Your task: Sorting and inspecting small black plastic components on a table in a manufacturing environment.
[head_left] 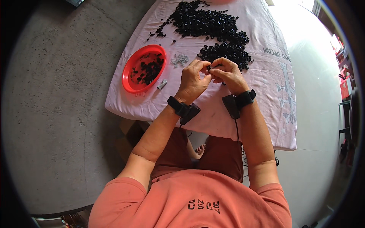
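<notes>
Small black plastic part (208, 68) sat pinched between my two hands, held above the pink cloth (266, 76) near the table's middle. My left hand (193, 80) had thumb and fingertips closed narrow on it from 9 o'clock; my right hand (227, 74) curled tight on the same piece from 3 o'clock, fingertips touching the left's. Exact shape of the part too small to tell. Near pile of black parts (228, 53) lay just beyond my right hand at 12 o'clock; bigger heap (205, 22) further out. Little cluster of metal screws (179, 59) at 11 o'clock. Red bowl (131, 83), holding some black parts, at 9 o'clock, with a small grey cylinder (162, 84) just beside its rim. Black wrist bands (181, 108) on both forearms.
</notes>
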The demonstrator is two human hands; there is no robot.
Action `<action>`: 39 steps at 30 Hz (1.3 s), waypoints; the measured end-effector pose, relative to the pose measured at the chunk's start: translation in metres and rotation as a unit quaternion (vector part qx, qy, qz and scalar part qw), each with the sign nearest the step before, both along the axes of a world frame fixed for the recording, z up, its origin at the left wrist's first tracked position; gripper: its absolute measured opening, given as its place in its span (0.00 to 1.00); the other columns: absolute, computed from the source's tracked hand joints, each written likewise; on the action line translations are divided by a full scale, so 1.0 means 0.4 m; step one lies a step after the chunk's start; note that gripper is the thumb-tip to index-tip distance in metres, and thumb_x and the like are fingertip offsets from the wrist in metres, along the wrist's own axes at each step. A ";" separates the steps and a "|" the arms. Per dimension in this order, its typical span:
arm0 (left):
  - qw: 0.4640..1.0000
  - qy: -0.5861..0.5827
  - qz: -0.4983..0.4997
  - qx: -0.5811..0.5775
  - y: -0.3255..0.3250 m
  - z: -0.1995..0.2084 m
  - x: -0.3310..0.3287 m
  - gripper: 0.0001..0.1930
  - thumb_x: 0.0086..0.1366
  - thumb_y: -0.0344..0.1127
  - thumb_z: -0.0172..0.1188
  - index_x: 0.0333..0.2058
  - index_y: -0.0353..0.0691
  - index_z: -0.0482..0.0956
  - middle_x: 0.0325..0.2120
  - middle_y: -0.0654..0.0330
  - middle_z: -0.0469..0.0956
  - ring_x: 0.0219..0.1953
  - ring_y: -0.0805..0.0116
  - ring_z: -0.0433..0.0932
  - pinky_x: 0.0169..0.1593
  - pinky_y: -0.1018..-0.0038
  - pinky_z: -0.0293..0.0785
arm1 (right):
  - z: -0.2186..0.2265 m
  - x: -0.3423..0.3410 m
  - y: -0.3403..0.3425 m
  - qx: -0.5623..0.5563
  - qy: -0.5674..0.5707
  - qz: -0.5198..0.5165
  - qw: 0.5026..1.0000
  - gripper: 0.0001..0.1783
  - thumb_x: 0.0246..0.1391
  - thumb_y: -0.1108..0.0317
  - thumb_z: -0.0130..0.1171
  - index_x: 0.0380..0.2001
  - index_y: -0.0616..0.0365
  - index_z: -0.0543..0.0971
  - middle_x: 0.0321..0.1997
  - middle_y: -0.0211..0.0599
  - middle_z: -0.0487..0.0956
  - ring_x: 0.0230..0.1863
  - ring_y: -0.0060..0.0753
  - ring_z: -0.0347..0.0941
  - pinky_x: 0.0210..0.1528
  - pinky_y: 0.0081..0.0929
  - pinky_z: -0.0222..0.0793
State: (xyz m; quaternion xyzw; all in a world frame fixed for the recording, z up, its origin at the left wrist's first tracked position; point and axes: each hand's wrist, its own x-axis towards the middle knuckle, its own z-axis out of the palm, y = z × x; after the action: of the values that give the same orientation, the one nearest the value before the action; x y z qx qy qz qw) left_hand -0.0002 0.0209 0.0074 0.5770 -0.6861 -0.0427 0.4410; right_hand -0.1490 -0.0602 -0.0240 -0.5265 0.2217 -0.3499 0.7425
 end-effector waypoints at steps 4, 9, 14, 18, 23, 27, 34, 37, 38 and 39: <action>0.999 -0.014 0.023 0.019 0.002 -0.001 -0.003 0.17 0.49 0.23 0.65 0.41 0.37 0.80 0.32 0.56 0.78 0.34 0.63 0.79 0.41 0.70 0.76 | -0.002 0.000 -0.001 -0.007 -0.004 0.000 1.000 0.12 0.55 0.73 0.62 0.42 0.60 0.74 0.34 0.36 0.82 0.34 0.22 0.80 0.34 0.18 0.77; 0.999 -0.008 0.029 0.032 0.004 0.003 -0.001 0.16 0.50 0.23 0.66 0.40 0.37 0.81 0.31 0.58 0.79 0.33 0.64 0.80 0.41 0.71 0.77 | 0.004 -0.002 0.002 -0.025 0.006 0.001 1.000 0.12 0.57 0.71 0.61 0.43 0.61 0.74 0.35 0.36 0.82 0.36 0.23 0.81 0.34 0.18 0.77; 0.999 -0.012 0.034 0.040 0.004 0.009 0.003 0.15 0.51 0.23 0.66 0.40 0.37 0.81 0.31 0.58 0.79 0.33 0.65 0.80 0.41 0.71 0.77 | 0.014 -0.009 0.001 -0.033 0.013 0.016 0.999 0.13 0.59 0.67 0.59 0.45 0.60 0.74 0.35 0.35 0.82 0.37 0.23 0.81 0.35 0.18 0.76; 1.000 0.001 0.019 0.021 0.001 0.006 0.003 0.12 0.52 0.23 0.62 0.38 0.35 0.80 0.29 0.54 0.78 0.31 0.61 0.79 0.35 0.69 0.75 | 0.009 -0.008 0.001 -0.032 0.003 0.015 0.999 0.17 0.61 0.64 0.59 0.50 0.61 0.74 0.37 0.34 0.82 0.37 0.24 0.81 0.37 0.19 0.77; 0.999 -0.009 0.013 0.028 0.005 0.015 0.011 0.12 0.54 0.24 0.62 0.39 0.35 0.80 0.29 0.54 0.78 0.30 0.61 0.79 0.35 0.69 0.75 | 0.022 -0.015 0.009 -0.021 -0.013 0.070 0.997 0.23 0.64 0.61 0.56 0.58 0.62 0.72 0.41 0.36 0.82 0.39 0.26 0.81 0.41 0.22 0.77; 0.999 0.007 0.003 0.035 0.005 0.021 0.008 0.12 0.54 0.24 0.63 0.40 0.35 0.81 0.29 0.54 0.79 0.30 0.62 0.79 0.35 0.70 0.75 | -0.005 -0.011 -0.003 -0.025 -0.027 0.088 0.995 0.23 0.65 0.60 0.54 0.58 0.62 0.72 0.42 0.38 0.82 0.40 0.25 0.81 0.43 0.22 0.78; 0.998 0.010 -0.007 0.055 0.010 0.046 0.006 0.13 0.56 0.25 0.64 0.42 0.36 0.82 0.29 0.57 0.80 0.31 0.67 0.80 0.38 0.73 0.76 | 0.001 -0.010 -0.001 -0.032 -0.048 0.088 0.994 0.23 0.64 0.61 0.56 0.56 0.64 0.73 0.43 0.38 0.82 0.42 0.26 0.81 0.44 0.22 0.78; 0.998 0.002 -0.014 0.057 0.012 0.064 0.003 0.12 0.56 0.25 0.63 0.41 0.36 0.82 0.30 0.57 0.80 0.32 0.66 0.80 0.38 0.73 0.76 | -0.004 -0.009 -0.001 -0.060 -0.052 0.066 0.995 0.21 0.63 0.63 0.58 0.55 0.65 0.74 0.42 0.38 0.82 0.42 0.27 0.82 0.43 0.21 0.78; 0.998 0.000 -0.016 0.056 0.012 0.067 0.002 0.12 0.56 0.24 0.63 0.41 0.36 0.82 0.30 0.57 0.80 0.32 0.66 0.80 0.38 0.73 0.76 | -0.004 -0.008 -0.001 -0.064 -0.054 0.063 0.994 0.21 0.62 0.64 0.58 0.54 0.65 0.75 0.42 0.38 0.83 0.41 0.27 0.82 0.42 0.21 0.78; 0.999 0.001 -0.018 0.043 0.012 0.066 0.002 0.12 0.56 0.24 0.63 0.40 0.36 0.82 0.29 0.56 0.80 0.31 0.64 0.80 0.36 0.72 0.76 | -0.003 -0.006 0.000 -0.068 -0.056 0.060 0.994 0.20 0.62 0.65 0.59 0.54 0.65 0.75 0.41 0.38 0.83 0.40 0.27 0.82 0.41 0.20 0.79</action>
State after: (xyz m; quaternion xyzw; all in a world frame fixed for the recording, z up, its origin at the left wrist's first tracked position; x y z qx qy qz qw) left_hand 0.0006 0.0258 0.0339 0.5833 -0.6933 -0.0808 0.4154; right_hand -0.1515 -0.0601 -0.0252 -0.5676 0.1231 -0.3476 0.7361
